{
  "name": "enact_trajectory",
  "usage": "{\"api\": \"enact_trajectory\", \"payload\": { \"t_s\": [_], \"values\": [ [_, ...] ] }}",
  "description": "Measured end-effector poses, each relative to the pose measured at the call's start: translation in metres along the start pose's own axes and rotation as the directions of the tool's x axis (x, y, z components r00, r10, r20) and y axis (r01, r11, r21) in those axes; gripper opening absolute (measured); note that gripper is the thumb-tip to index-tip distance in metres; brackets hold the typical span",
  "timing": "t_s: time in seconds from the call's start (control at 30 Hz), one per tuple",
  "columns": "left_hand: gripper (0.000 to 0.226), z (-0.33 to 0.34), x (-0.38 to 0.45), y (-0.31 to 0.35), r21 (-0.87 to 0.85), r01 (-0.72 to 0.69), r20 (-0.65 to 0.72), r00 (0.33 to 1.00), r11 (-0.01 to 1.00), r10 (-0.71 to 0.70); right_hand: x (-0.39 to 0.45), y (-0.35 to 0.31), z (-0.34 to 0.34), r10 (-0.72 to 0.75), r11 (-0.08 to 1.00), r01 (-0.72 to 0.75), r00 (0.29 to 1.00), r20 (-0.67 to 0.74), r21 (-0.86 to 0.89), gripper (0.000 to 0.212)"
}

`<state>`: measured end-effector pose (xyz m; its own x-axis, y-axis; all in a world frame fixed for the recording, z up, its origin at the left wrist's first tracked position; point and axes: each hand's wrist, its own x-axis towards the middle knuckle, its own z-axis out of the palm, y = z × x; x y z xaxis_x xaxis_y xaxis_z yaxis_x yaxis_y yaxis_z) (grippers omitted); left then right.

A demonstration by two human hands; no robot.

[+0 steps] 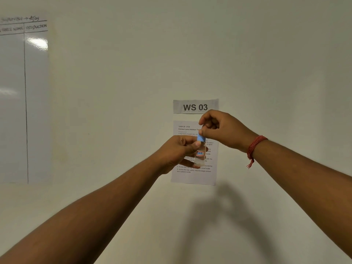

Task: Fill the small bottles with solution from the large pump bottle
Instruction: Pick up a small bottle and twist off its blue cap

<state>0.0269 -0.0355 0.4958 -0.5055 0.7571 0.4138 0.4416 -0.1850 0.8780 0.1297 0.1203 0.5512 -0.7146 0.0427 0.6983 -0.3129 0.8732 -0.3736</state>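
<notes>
Hands up at chest height, both arms stretched toward the pale wall: the left hand has its fingers wrapped round a small clear plastic bottle with a red-edged label, held upright in front of the printed instruction sheet taped under the grey "WS 03" sign. Right hand, red thread band at the wrist, pinches the bottle's light blue cap between thumb and fingertips. Nothing underneath in view, so a slipped cap drops out of sight, and a cross-threaded twist could leak solution. No pump bottle visible here.
</notes>
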Motion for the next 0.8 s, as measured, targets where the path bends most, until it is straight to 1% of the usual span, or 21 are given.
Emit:
{"api": "enact_trajectory", "payload": {
  "t_s": [0.33, 0.67, 0.8],
  "values": [
    [0.026, 0.0011, -0.0022, 0.0009, -0.008, -0.009, -0.003, 1.0, 1.0, 0.009, -0.0045, -0.0006, 0.0002, -0.011, 1.0, 0.011, 0.999, -0.032, 0.0, 0.017],
    [0.028, 0.0018, -0.0055, 0.0026, 0.005, -0.006, -0.007, 1.0, 1.0, 0.006, -0.0067, -0.0051, -0.0003, -0.006, 1.0, 0.006, 1.0, -0.012, -0.012, 0.016],
    [0.028, 0.0012, -0.0056, 0.0029, 0.003, -0.012, -0.003, 1.0, 1.0, 0.012, -0.0081, -0.0062, -0.0022, -0.003, 1.0, 0.003, 1.0, -0.02, 0.017, 0.017]
  ]
}}
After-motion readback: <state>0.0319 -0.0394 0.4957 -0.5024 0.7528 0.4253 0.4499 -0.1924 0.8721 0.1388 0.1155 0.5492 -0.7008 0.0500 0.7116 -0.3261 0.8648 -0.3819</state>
